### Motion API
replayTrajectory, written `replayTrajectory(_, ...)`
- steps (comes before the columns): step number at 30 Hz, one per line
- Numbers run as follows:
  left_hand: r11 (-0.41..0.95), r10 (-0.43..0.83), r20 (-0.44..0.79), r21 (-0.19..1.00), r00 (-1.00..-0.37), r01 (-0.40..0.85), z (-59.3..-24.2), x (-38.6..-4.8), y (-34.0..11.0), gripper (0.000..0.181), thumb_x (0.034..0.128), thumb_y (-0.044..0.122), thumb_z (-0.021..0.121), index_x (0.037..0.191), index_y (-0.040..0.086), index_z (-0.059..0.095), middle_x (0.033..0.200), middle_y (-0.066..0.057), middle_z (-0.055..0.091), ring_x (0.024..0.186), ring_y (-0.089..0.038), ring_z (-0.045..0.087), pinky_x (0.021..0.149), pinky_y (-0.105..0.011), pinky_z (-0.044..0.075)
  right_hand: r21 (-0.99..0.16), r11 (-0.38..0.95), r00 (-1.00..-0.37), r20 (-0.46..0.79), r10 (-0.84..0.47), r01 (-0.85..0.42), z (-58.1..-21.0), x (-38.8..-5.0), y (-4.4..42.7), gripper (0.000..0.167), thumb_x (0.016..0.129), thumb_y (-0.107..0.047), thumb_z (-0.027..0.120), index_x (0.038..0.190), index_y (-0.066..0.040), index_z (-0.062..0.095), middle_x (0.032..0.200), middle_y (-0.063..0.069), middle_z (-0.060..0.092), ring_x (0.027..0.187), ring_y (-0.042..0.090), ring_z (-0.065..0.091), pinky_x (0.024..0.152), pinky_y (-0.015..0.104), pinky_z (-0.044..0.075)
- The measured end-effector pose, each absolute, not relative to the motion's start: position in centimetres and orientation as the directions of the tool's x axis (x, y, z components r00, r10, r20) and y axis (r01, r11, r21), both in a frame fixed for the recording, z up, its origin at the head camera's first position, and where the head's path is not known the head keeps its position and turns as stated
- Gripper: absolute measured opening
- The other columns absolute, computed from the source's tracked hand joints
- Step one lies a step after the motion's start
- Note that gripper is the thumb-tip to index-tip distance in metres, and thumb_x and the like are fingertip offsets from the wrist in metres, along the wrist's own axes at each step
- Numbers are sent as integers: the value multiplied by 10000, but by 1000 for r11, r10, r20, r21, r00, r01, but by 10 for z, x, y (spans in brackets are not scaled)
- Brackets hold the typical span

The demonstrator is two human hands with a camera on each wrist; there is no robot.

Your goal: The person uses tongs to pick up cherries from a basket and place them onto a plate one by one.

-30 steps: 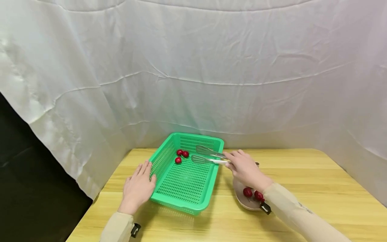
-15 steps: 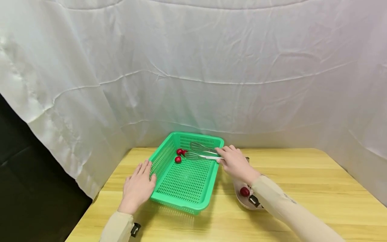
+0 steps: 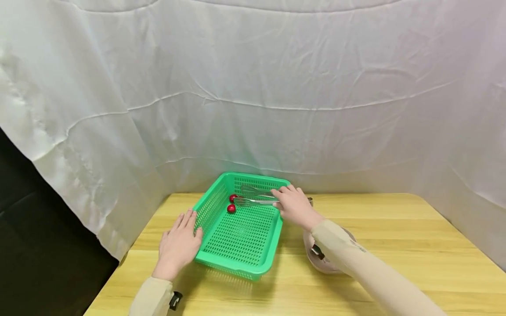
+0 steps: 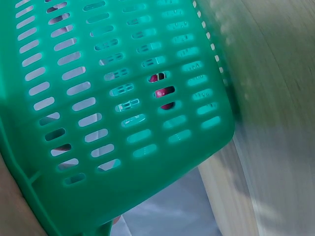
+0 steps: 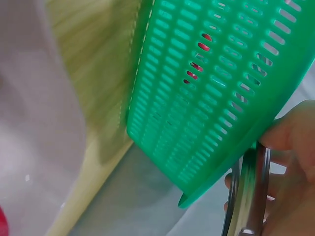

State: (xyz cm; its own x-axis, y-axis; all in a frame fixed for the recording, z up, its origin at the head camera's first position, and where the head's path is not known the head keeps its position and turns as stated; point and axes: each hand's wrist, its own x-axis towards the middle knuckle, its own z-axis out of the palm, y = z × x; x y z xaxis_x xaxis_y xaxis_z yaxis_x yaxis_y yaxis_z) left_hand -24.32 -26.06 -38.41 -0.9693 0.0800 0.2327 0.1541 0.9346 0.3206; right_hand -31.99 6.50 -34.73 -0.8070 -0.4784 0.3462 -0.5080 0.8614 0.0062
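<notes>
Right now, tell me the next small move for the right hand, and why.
Probably the right hand should guide the tongs around a red fruit: their ends stand apart, close beside the fruit in the green basket, and nothing shows gripped between them.

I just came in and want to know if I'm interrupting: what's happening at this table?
A person's right hand holds slotted metal tongs that reach over the near-right side of a green plastic basket. The tong heads are apart, close to at least two red cherries inside; nothing is seen gripped between them. The left hand rests against the basket's left side. A pale bowl sits to the right, partly hidden under the right sleeve.
</notes>
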Motion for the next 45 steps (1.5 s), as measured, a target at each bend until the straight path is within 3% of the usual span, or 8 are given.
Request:
replayTrajectory(8,939,82,233,307,-969,153,-384,-244,-259,581,1046,338,324,1551,54,275,1620,-108,168,1466,-377,164,1077,-708,164,54,859,-820,274,-503,-509,-348,-331,45,449,987,-236,610,1403,-80,544,1269,107,609,1134,303,521,935,473,423)
replayTrajectory(12,939,85,223,307,-971,153,-384,-245,-255,583,1044,340,326,1552,58,272,1618,-107,169,1466,-375,163,1083,-700,167,57,850,-816,252,-520,-524,-349,-334,38,436,983,-229,617,1387,-75,560,1253,107,621,1105,293,529,875,446,429)
replayTrajectory(30,935,79,235,318,-969,153,-383,-244,-251,585,1038,344,340,1551,70,285,1618,-96,186,1468,-362,170,1086,-693,180,125,858,-824,240,-514,-499,-361,-347,16,360,965,-230,645,1291,-79,632,1150,97,655,1028,269,546,913,465,443)
replayTrajectory(45,937,85,227,313,-970,156,-386,-245,-244,584,1040,349,329,1554,77,279,1619,-87,178,1471,-356,165,1091,-693,168,145,845,-810,241,-535,-515,-368,-352,17,299,945,-185,671,1233,-103,683,1089,53,693,967,240,568,787,414,471)
